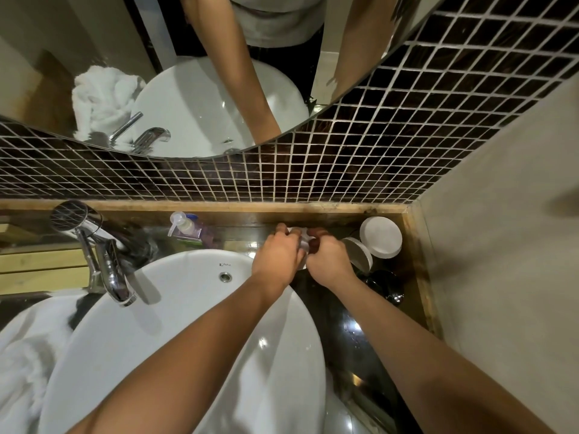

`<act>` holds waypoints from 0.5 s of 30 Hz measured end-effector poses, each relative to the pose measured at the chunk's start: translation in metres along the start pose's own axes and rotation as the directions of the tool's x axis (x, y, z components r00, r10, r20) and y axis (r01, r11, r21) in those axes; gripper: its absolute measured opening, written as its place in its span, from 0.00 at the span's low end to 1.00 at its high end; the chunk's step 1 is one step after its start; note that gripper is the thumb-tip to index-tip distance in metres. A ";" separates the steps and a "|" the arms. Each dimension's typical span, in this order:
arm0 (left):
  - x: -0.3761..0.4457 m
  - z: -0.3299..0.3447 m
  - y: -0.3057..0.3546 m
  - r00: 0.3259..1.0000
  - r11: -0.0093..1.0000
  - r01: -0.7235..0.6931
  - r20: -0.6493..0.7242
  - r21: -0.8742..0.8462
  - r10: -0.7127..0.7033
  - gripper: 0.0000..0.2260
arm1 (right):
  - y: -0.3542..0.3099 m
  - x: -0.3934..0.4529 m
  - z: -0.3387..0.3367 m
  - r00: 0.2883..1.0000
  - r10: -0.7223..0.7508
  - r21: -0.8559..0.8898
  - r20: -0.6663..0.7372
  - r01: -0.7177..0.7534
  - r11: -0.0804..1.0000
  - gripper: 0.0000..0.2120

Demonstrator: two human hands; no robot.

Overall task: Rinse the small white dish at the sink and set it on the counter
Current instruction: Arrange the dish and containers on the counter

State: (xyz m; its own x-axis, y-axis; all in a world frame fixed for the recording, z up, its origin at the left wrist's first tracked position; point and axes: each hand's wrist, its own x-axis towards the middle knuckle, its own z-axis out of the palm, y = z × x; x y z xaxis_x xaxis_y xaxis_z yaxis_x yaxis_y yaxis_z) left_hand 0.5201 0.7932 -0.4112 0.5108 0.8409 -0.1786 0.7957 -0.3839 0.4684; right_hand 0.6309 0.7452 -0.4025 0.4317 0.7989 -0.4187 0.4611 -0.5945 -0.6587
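Both forearms over white basin (175, 324), left hand (277, 256) and right hand (329, 261) around small white dish (303, 239).

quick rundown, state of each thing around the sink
small white dish: held between both hands over the counter
left hand: gripping the dish
right hand: gripping the dish
tap: no water running
soap bottle: upright
round white dishes: on the counter

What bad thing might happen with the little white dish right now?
Both hands, left hand and right hand, hold the small white dish above the wet dark counter; it might slip and chip. Two white dishes sit close by, so setting it down could knock them.
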 end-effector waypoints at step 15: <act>0.005 0.000 0.001 0.996 0.991 0.084 0.052 -0.108 -0.078 0.16 | -0.002 0.002 -0.001 0.995 0.095 0.114 -0.007 -0.093 0.989 0.22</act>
State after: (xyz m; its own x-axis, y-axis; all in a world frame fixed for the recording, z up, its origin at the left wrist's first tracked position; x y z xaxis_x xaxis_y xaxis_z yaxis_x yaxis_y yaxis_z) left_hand 0.5236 0.7969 -0.4115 0.4629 0.8477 -0.2591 0.7958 -0.2688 0.5426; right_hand 0.6316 0.7476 -0.4009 0.4787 0.7384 -0.4749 0.3274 -0.6521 -0.6838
